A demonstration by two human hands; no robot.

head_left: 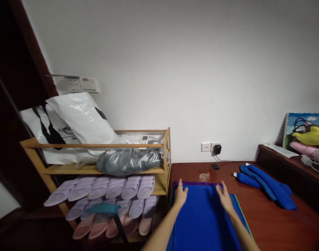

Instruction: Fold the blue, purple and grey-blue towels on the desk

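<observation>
1. Plainly, left hand (180, 196) and right hand (224, 198) have fingers loosely spread, gripping nothing; contact is unclear.
2. Blue cloth (201, 216) lies between and nearer than the fingers.
3. Probably light, soft, floppy; best pinched along its far edge, by the fingertips.

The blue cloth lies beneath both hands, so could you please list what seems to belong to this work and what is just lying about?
Part of the work:
left hand
right hand
blue cloth
table, underneath

Probably just lying about:
blue bundle at right, though possibly related
slippers
white bag
remote
black plug
</observation>
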